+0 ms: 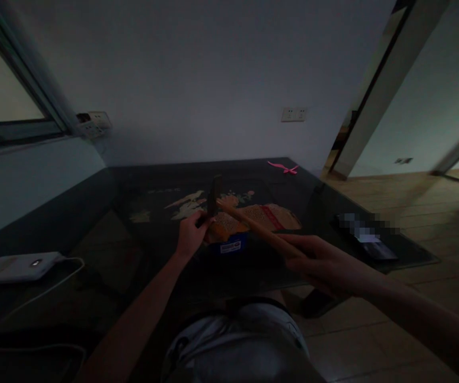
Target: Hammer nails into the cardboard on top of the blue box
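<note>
My right hand (325, 263) is wrapped round the wooden handle of a hammer (261, 231). The hammer's dark head stands nearly upright at the handle's far end, above the middle of the table. My left hand (191, 231) is closed, its fingertips at the lower end of the head; what they pinch, if anything, is too dark to make out. Just below and right of those fingertips is a blue box (229, 246) with a white label and something orange-brown (225, 227) at its top. Behind it lies a tan, speckled flat piece (267, 215) with a red band.
The dark table (165, 266) bears a printed bird-and-flower picture. A pink ribbon (287, 168) lies at the far right corner, a dark phone-like object (365, 236) near the right edge. At left is a white power bank (19, 267) with a cable. A wall (197, 106) stands behind.
</note>
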A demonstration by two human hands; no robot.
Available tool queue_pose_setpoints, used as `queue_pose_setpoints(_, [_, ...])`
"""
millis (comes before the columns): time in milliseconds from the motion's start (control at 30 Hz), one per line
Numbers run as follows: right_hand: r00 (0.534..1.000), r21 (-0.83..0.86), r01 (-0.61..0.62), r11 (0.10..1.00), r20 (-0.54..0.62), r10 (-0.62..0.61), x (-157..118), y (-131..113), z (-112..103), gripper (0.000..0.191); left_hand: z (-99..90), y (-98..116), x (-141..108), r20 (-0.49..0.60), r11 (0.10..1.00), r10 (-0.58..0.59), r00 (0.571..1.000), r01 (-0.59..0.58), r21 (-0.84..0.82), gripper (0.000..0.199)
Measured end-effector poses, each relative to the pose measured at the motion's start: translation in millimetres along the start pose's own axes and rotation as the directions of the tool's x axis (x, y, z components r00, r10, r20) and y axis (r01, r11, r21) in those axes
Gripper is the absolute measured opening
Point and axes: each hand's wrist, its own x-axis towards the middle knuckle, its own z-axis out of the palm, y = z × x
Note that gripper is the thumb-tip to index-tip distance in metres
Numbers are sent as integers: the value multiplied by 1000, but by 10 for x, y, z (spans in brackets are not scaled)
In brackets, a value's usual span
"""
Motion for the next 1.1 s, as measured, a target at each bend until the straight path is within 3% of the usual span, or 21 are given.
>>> queue_pose_setpoints(233, [998,-13,58,998,6,-58,-3,-47,-4,51,-1,1,2,-3,1000,4,1000,-4,-25,19])
queue_pose_setpoints(367, [999,-2,24,1000,47,-23,-16,-54,-5,54,0,1,3,-2,1000,-1,1000,1,-1,19])
queue_pose_setpoints(733, [992,-5,122,993,-20,-122,-12,-61,8,46,-1,19,3,-15,1000,3,1000,-3,6,20])
queue_pose_setpoints(867, [995,34,83,996,-50,-82,-70,-61,0,51,-10,41,-1,-12,1000,-5,1000,5,-10,23])
queue_pose_setpoints(1100, [999,136,-19,991,33,15,-197,145,-7,57,-14,-12,-2,-15,999,0,1000,-1,-35,21])
